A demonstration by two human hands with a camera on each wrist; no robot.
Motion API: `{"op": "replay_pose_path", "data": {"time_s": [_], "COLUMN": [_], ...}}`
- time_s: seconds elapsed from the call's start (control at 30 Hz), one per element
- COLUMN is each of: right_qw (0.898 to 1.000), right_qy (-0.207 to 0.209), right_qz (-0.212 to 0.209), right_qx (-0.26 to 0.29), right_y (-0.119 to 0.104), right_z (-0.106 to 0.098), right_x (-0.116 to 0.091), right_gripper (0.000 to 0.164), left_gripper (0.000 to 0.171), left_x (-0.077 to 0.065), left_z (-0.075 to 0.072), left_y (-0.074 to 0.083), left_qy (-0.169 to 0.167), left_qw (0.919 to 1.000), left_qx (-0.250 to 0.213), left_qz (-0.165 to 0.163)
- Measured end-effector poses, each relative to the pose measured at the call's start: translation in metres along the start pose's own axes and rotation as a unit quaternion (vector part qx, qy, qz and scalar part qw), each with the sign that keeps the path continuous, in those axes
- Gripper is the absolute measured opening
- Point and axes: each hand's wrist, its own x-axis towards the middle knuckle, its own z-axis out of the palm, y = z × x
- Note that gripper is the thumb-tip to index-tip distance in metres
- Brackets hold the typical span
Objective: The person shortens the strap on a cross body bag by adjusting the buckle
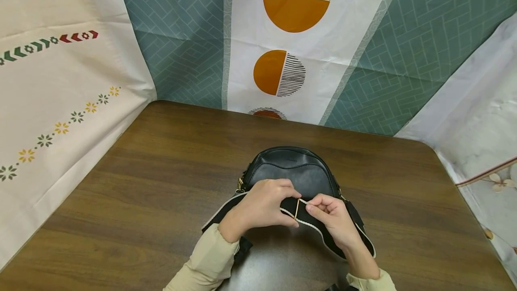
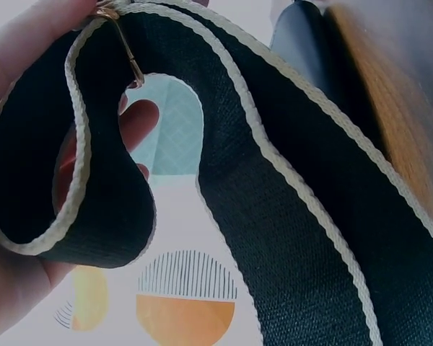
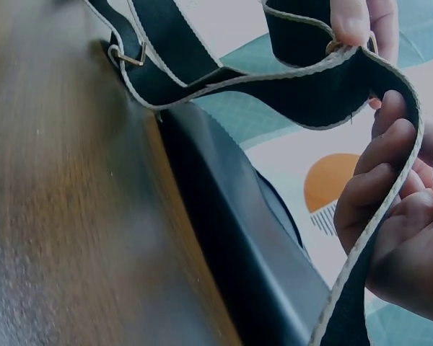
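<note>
A black handbag (image 1: 288,172) with gold hardware lies on the wooden table, its wide black strap (image 1: 321,232) edged in cream stretched in front of it. My left hand (image 1: 262,205) pinches a thin gold strap slider (image 1: 297,209) between thumb and fingers. Just to its right, my right hand (image 1: 333,219) grips the strap with thumb and curled fingers. In the left wrist view the strap (image 2: 296,223) makes a loop by the left palm and passes the slider (image 2: 126,50). The right wrist view shows the right fingers (image 3: 379,155) curled behind the strap's edge.
The brown wooden table (image 1: 161,160) extends around the bag. A patterned teal and white cloth (image 1: 186,35) hangs behind it. Pale cloths stand at the left (image 1: 60,80) and right (image 1: 480,98). A second gold slider (image 3: 133,58) sits on another stretch of strap.
</note>
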Motion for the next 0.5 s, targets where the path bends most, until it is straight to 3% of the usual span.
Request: {"op": "replay_pose_path", "data": {"time_s": [0.5], "right_qw": [0.999], "right_qy": [0.021], "right_qz": [0.029], "right_qx": [-0.013], "right_y": [-0.004], "right_z": [0.011], "right_x": [0.005], "right_gripper": [0.023], "left_gripper": [0.047], "left_x": [0.002], "left_z": [0.002], "left_y": [0.001], "left_qy": [-0.005], "left_qw": [0.9999], "left_qx": [0.01], "left_qz": [0.009]}}
